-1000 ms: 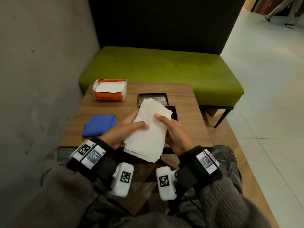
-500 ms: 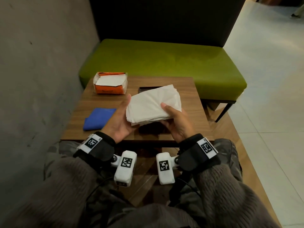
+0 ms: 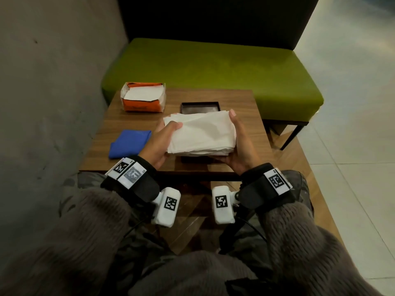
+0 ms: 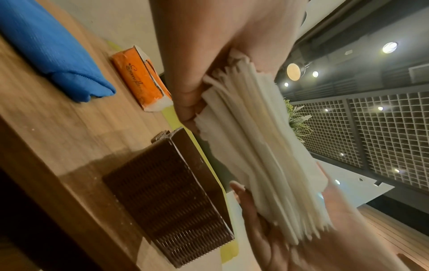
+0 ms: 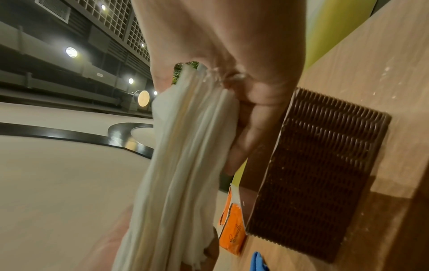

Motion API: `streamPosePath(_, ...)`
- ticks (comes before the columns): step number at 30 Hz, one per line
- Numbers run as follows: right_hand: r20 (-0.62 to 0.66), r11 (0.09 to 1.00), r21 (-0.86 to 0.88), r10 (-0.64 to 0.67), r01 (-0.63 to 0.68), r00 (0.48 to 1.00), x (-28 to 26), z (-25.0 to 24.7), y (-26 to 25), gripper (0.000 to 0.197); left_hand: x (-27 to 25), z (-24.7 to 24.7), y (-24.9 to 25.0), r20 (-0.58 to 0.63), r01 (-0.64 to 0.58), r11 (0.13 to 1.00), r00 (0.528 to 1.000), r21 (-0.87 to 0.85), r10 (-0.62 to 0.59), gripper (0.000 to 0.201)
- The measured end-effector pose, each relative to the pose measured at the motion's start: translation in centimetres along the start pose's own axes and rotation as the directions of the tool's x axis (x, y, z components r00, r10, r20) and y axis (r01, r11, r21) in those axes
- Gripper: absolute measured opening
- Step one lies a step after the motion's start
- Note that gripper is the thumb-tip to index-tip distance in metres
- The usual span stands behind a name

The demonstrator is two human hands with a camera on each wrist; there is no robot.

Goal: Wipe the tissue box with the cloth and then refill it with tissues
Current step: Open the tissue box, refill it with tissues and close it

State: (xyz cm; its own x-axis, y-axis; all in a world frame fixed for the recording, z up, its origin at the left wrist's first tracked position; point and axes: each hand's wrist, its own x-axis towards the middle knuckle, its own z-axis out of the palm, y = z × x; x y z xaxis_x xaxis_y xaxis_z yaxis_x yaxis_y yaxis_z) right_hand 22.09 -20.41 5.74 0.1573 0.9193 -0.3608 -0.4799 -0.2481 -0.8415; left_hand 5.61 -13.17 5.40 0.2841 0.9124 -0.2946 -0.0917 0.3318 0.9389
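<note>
Cloth: the blue cloth (image 3: pixel 129 142) lies folded near the table's (image 3: pixel 136 122) left edge, toward the near corner, well apart from both hands.
Orange pack: an opened orange tissue pack (image 3: pixel 142 99) sits at the far left corner of the table, white sheets showing in its top.
Left hand: the left hand (image 3: pixel 159 142) clamps the left end of the tissue stack (image 3: pixel 201 133), thumb over the top, fingers curled under.
Stack: thick, white, many loose folded sheets, lifted off the table and hovering right above the box; the left wrist view shows the edges fanned and uneven.
Tissue box: the dark woven tissue box (image 4: pixel 167 198) stands open near the middle of the table's near edge, mostly hidden under the stack in the head view.
Lid: a dark shallow tray-like piece (image 3: pixel 200 107), likely the lid, lies just beyond the stack toward the far edge.
Right hand: the right hand (image 3: pixel 241 142) grips the right end, palm against the side, fingers wrapped underneath.
Step, judged: loading the box, wiping apparently done.
Risk: the stack looks wider than the opening, so corners may catch on the rim and crumple.
Risk: loose outer sheets could slide out if either hand eases off.
Risk: pushing down hard may skid the light box toward the near edge.
</note>
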Motion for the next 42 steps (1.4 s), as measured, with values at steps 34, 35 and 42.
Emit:
streamPosePath(34,-0.164,0.674,-0.737,-0.252,0.051,0.954,6.9,-4.0,-2.7,0.045,8.1,1.5,0.8,0.101,-0.157,0.829,0.987,0.537,0.121,0.044)
streamPosePath(35,-0.15,0.636,-0.769,-0.275,0.063,0.95,7.1,-4.0,-2.7,0.045,8.4,1.5,0.6,0.125,-0.192,0.798,0.981,0.571,0.146,0.044)
streamPosePath(42,-0.006,0.185,-0.981,-0.278,0.048,0.961,7.7,-4.8,-2.1,0.031,8.6,1.2,-0.8,0.272,-0.353,0.494,0.935,0.795,0.229,0.04)
